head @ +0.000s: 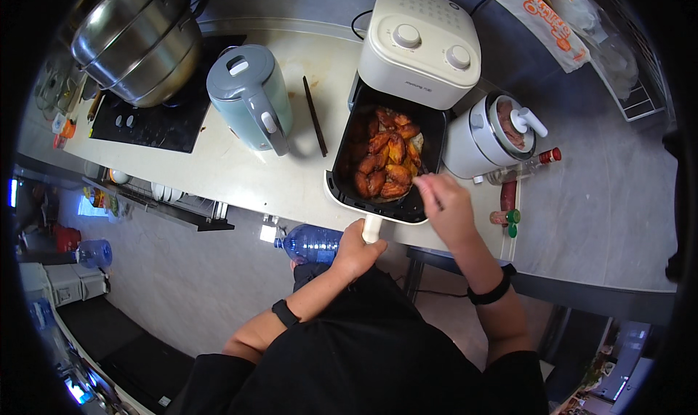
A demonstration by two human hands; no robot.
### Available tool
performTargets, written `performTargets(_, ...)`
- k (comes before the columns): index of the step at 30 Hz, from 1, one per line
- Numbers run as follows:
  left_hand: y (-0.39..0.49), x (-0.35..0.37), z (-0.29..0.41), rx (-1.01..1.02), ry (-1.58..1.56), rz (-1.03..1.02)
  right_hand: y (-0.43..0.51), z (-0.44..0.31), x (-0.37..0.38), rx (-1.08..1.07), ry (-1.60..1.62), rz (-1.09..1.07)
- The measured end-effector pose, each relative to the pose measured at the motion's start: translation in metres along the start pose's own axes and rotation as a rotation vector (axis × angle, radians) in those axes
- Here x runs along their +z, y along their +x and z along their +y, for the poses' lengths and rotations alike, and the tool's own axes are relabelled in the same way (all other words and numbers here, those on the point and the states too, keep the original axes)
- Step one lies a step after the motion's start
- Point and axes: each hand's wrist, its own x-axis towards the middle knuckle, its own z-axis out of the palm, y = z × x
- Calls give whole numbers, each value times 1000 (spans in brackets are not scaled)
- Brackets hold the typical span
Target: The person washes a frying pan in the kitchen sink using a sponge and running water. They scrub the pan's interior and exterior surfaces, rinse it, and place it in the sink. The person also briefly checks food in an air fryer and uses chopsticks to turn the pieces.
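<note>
Browned chicken wings [395, 148] lie piled on a pale liner in the black basket of an air fryer drawer [341, 197]. The drawer is pulled out of the cream air fryer body [420, 50]. My left hand [357, 254] is wrapped around the white drawer handle [372, 228]. Over the basket's front right corner hangs my right hand [447, 205], thumb and fingers drawn together beside the nearest wings. Whether something small is pinched there, or the fingertips touch the food, I cannot tell.
Left of the drawer are dark chopsticks [314, 115], an electric kettle [248, 99] and a steel steamer pot [139, 44] on a black cooktop [158, 123]. To its right stand a white cooker [482, 137] holding meat, a glass bottle [523, 169] and a green-capped jar [504, 217]. Below is a blue water bottle [311, 243].
</note>
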Motion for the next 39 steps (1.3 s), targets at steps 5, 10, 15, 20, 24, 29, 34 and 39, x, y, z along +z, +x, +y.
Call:
performTargets(5, -1, 0, 3, -11, -7, -8, -14, -19, 25, -211, -514, -292)
performTargets(10, -1, -3, 3, -2, 21, -2, -3, -27, 9, -113, -302, -448)
performTargets(15, 0, -4, 3, 1, 33, -8, 13, -22, -22, -3, 114, -130)
performTargets(20, -1, -4, 6, -29, 39, -23, 26, -5, -26, 475, 388, 21)
performTargets(24, -1, -3, 5, -26, 53, -21, 21, 8, -28, 458, 410, 36)
performTargets(29, -1, -3, 4, -7, 56, 0, 25, 27, -24, 479, 572, 110)
performTargets(34, 0, -2, 2, -30, 48, -17, 46, 53, -7, 724, 763, 104)
performTargets(39, 0, -1, -1, -6, 29, 18, 28, 45, -5, 444, 382, 18)
